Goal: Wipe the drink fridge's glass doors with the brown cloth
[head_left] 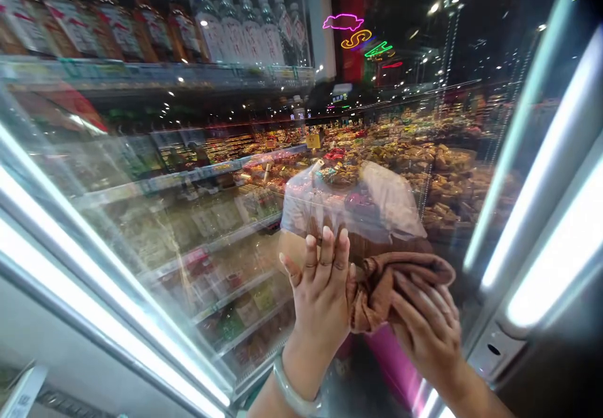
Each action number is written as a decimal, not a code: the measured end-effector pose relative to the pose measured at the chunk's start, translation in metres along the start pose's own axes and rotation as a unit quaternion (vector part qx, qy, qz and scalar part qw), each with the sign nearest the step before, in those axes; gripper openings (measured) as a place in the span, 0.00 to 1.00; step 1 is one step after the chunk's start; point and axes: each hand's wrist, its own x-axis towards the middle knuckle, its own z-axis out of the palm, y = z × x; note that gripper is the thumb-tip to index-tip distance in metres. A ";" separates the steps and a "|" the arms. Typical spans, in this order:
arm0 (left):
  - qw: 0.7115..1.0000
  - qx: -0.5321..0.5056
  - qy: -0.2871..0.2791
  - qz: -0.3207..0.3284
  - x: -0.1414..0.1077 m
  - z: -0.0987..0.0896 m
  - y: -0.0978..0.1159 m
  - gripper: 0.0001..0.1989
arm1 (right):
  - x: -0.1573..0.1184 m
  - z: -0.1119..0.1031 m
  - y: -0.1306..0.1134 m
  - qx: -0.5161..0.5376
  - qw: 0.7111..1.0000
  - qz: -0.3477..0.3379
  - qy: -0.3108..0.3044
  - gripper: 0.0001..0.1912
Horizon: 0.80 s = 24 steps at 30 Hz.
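A glass panel (254, 230) with reflections fills the view in front of me. My left hand (323, 292) rests with its palm toward the glass, fingers stretched and spread. A pale bangle (288, 388) circles that wrist. Just to its right, a bunched brown cloth (379, 289) is pressed against the glass under my right hand (426, 321), whose fingers curl over it. The cloth reaches the edge of my left hand near the thumb, which it lies close beside.
Bright light tubes (70, 267) run along the left, and more tubes (541, 173) along the right. Rows of bottles (235, 26) and packets on shelves show through or in the glass. A metal lock plate (497, 350) sits at lower right. Neon shapes (358, 35) glow above.
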 end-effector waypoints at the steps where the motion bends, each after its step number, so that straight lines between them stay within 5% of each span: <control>1: 1.000 0.004 0.000 0.004 -0.003 -0.001 -0.006 0.38 | 0.002 0.002 -0.001 -0.009 1.000 0.020 0.021 0.35; 5: 1.000 0.009 -0.013 0.003 -0.013 -0.009 -0.029 0.35 | 0.041 0.024 -0.025 -0.034 0.992 0.078 0.095 0.33; 10: 1.000 0.023 -0.006 0.000 -0.030 -0.023 -0.075 0.35 | 0.041 0.050 -0.068 0.059 0.997 -0.032 -0.044 0.26; 13: 0.998 0.060 -0.013 0.004 -0.041 -0.033 -0.101 0.36 | 0.028 0.054 -0.076 0.065 0.997 -0.010 -0.037 0.31; 17: 0.997 0.066 -0.026 -0.005 -0.050 -0.045 -0.123 0.36 | 0.048 0.077 -0.102 0.017 0.998 0.041 0.032 0.34; 24: 0.994 0.083 -0.044 -0.050 -0.070 -0.065 -0.165 0.39 | 0.043 0.105 -0.150 0.109 0.990 -0.042 -0.075 0.24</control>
